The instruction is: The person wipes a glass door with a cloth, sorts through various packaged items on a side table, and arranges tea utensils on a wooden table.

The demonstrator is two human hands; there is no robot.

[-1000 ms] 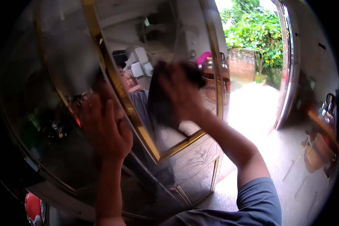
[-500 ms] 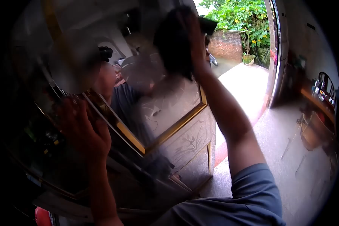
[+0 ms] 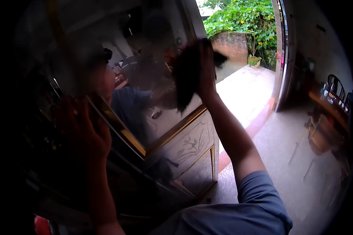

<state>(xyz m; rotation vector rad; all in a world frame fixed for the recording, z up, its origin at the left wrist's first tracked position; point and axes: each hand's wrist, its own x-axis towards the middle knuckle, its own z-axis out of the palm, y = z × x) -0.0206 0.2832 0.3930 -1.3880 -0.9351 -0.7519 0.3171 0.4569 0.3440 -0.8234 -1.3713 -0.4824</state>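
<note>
My right hand [image 3: 208, 74] presses a black cloth [image 3: 186, 76] against the glossy upper panel of a metal door [image 3: 192, 147]. The cloth hangs loose around the palm, and a corner sticks out to the right past the door's edge. My left hand [image 3: 84, 131] is raised in shadow at the left, its fingers extended and apart, near the gold trim [image 3: 125, 137]. Whether it touches the surface there is too dark to tell. The shiny panel reflects my head and shirt. Below it, a silver part with an engraved flower pattern is visible.
The doorway opens onto a bright paved ground [image 3: 243, 94], with a brick wall [image 3: 231, 49] and a potted plant [image 3: 254, 60] outside. At right stand a wooden table [image 3: 327, 105] with small bottles and a brown basket-like object [image 3: 321, 137]. Something red [image 3: 42, 226] shows at lower left.
My right hand and the black cloth have slid down the door panel. My left hand stays in nearly the same place, and the view has shifted slightly.
</note>
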